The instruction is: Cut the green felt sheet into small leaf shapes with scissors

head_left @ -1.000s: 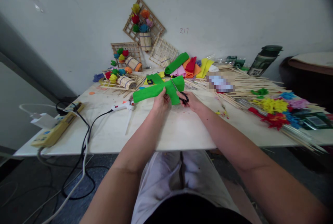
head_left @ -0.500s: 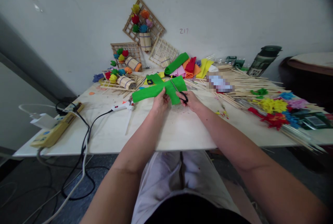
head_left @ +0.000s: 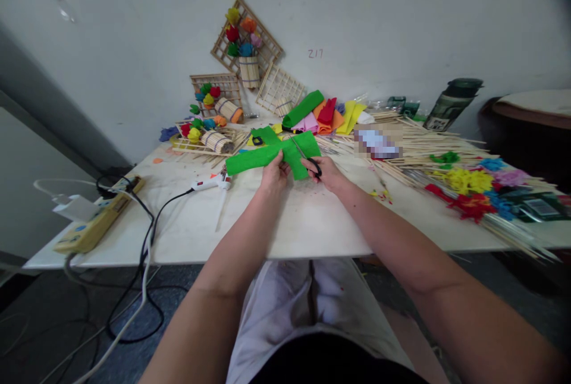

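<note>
My left hand [head_left: 275, 173] pinches a strip of green crepe paper [head_left: 250, 159] above the white table [head_left: 312, 223]. My right hand [head_left: 329, 172] grips black-handled scissors [head_left: 307, 156], whose blades run up into the green paper just right of my left fingers. Both hands are closed and sit close together at the table's middle.
A white glue gun [head_left: 209, 182] lies left of my hands, its cord running to a yellow power strip [head_left: 96, 220] at the left edge. Folded coloured papers [head_left: 328, 115], wooden grid frames with paper flowers [head_left: 243, 45], a heap of bamboo sticks [head_left: 428, 149] and finished flowers [head_left: 468, 191] fill the back and right.
The scissors and my right hand have crept slightly up and left along the green paper. My left hand has barely moved.
</note>
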### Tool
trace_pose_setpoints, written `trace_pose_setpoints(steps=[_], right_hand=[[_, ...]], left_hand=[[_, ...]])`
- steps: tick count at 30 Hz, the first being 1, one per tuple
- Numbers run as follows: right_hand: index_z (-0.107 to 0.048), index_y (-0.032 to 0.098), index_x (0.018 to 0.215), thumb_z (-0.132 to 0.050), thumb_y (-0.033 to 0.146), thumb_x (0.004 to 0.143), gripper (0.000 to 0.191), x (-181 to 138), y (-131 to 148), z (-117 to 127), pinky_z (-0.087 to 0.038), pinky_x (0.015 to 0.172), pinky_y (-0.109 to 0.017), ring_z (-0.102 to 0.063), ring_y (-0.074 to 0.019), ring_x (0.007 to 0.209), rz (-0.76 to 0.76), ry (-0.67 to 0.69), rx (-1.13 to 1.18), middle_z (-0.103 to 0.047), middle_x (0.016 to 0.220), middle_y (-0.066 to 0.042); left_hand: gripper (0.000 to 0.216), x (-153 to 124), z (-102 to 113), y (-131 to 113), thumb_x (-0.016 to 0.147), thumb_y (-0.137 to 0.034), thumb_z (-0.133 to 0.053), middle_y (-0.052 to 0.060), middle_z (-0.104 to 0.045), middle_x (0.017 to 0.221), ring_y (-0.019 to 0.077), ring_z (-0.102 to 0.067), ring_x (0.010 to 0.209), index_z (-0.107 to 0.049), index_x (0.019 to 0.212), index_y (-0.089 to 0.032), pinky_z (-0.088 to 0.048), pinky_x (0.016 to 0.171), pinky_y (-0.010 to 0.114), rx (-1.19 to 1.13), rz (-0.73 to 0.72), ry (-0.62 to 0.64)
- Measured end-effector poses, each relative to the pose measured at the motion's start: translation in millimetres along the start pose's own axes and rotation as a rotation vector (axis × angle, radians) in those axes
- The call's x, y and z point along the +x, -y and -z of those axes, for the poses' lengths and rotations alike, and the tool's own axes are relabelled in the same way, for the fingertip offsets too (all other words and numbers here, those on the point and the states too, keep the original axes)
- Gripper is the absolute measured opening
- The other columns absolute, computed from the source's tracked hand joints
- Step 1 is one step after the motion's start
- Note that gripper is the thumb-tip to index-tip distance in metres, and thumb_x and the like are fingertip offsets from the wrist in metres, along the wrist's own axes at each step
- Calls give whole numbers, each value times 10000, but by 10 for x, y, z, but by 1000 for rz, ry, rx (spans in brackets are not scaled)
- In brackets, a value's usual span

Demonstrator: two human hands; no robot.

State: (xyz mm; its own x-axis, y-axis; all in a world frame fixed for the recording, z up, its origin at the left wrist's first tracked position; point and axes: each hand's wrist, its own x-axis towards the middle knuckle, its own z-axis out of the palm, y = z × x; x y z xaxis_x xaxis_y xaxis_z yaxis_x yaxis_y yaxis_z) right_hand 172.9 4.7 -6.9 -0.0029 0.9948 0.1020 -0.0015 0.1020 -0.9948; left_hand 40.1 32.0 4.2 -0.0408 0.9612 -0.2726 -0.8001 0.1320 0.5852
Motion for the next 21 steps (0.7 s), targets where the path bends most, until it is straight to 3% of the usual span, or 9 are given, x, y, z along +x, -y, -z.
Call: trace_pose_setpoints(steps=[13, 21], right_hand=[[-398, 198, 464, -679, 302, 714, 391, -11, 13, -39, -233, 298, -184, -316, -43, 311, -16, 5, 41, -404, 385, 56], [-435, 187, 476, -659, 269, 728, 347, -82, 118, -56, -249, 307, -175, -318, -41, 311, -60, -1, 23, -409, 377, 55]], left_hand=[[124, 9, 3, -16, 802, -71, -670, -39, -620, 572, 47, -538, 441, -614, 724, -150, -453, 522, 155, 1, -19, -23], [73, 37, 11, -29, 823, -120, -662, -38, -595, 547, 57, -521, 432, -630, 764, -148, -469, 538, 171, 14, -31, -52]])
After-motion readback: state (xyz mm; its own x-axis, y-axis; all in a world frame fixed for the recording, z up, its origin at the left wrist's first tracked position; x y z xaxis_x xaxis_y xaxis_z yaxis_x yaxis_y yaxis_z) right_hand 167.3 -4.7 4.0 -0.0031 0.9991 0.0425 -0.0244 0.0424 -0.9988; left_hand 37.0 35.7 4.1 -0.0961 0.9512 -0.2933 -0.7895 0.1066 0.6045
